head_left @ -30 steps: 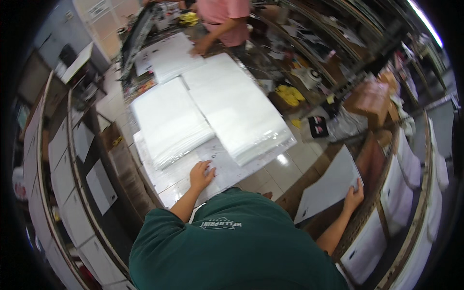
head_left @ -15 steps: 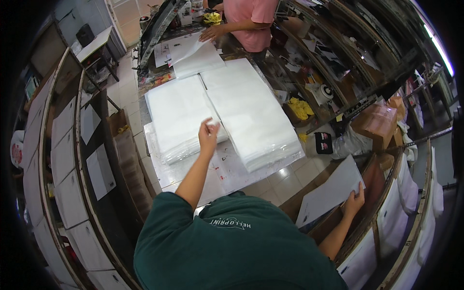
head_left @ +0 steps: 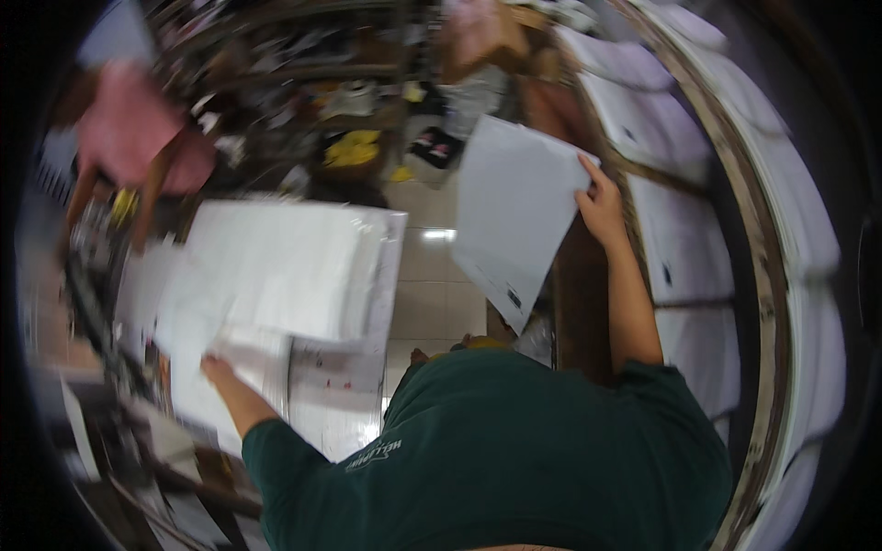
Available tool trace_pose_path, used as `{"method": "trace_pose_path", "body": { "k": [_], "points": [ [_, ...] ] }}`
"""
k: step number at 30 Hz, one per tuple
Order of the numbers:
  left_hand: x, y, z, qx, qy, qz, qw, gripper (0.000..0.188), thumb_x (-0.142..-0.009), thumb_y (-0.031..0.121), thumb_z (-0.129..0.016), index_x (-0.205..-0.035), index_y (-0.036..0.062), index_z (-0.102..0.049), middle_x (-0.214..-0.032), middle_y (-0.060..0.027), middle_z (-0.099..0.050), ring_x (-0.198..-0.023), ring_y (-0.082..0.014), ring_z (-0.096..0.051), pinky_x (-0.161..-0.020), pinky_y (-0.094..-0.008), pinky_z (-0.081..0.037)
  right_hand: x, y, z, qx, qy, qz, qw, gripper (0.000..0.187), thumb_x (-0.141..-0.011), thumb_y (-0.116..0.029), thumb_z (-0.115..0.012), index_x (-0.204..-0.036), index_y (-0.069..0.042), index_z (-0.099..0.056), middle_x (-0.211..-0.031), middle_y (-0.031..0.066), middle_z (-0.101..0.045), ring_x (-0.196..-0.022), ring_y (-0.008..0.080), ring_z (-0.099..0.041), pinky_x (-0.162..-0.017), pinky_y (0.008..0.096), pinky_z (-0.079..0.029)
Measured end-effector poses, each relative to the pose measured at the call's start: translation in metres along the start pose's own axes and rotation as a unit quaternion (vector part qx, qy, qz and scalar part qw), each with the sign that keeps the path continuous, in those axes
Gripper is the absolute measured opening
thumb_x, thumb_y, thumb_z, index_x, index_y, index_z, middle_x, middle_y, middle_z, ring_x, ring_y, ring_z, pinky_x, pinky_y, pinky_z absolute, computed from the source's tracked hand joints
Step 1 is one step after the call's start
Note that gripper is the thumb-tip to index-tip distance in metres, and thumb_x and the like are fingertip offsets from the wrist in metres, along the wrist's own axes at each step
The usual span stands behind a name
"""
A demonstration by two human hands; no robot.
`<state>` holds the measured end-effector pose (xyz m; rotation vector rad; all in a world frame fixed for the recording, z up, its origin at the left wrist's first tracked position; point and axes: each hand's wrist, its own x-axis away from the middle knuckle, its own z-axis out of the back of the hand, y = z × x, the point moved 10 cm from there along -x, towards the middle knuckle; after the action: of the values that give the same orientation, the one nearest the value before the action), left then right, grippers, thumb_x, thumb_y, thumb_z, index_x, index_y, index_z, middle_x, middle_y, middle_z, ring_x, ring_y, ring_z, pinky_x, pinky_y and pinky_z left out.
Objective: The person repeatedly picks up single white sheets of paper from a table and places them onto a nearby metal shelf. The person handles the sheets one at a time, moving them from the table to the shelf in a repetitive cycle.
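My right hand (head_left: 602,204) grips a white, flat plastic sheet or bag (head_left: 513,207) by its upper right corner, thumb and fingers closed on the edge. A small dark mark shows near its lower corner. The sheet hangs tilted over the aisle floor. At left, my left hand (head_left: 219,369), blurred, has its fingers closed at the edge of another white sheet (head_left: 188,390) beyond the near stack. That near stack (head_left: 248,354) lies partly under my left forearm. Beside it, a larger stack of white plastic sheets (head_left: 276,262) covers much of the work table (head_left: 340,376).
Another person in pink (head_left: 138,129) stands at the far left, arms over the worktop. A rack on the right holds white sheets (head_left: 684,239) on its shelves. Cluttered shelving with yellow cloth (head_left: 352,149) stands at the back, near a cardboard box (head_left: 482,37). Tiled floor (head_left: 423,289) lies between.
My view has turned right toward the rack. My left hand has moved from above the stacks to the sheet beyond them. My right hand still holds its sheet, now swung over the aisle.
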<state>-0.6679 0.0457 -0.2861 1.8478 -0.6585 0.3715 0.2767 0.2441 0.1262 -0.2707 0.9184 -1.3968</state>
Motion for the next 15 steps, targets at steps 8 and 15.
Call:
{"method": "trace_pose_path", "body": {
  "k": [8, 15],
  "points": [
    [0.132, 0.034, 0.014, 0.052, 0.232, -0.114, 0.965, 0.011, -0.068, 0.011, -0.056, -0.072, 0.0065, -0.046, -0.063, -0.0046, -0.052, -0.050, -0.0148, -0.047, -0.042, -0.0282, -0.033, 0.068, 0.179, 0.272, -0.115, 0.312, -0.079, 0.940, 0.053, -0.071, 0.001, -0.052, -0.124, -0.007, -0.050, -0.097, 0.0015, -0.059, -0.069, 0.0062, -0.050, -0.057, 0.0202, -0.041],
    [0.278, 0.045, -0.006, 0.101, 0.128, -0.153, 0.975, 0.017, -0.077, 0.019, -0.055, -0.071, 0.0058, -0.045, -0.061, -0.0031, -0.048, -0.047, -0.0134, -0.040, -0.039, -0.0265, -0.024, 0.234, 0.387, 0.436, 0.038, 0.465, -0.354, 0.810, 0.043, -0.076, -0.005, -0.053, -0.119, -0.006, -0.052, -0.101, 0.0046, -0.059, -0.078, 0.0109, -0.056, -0.065, 0.0241, -0.045]
  ]
}}
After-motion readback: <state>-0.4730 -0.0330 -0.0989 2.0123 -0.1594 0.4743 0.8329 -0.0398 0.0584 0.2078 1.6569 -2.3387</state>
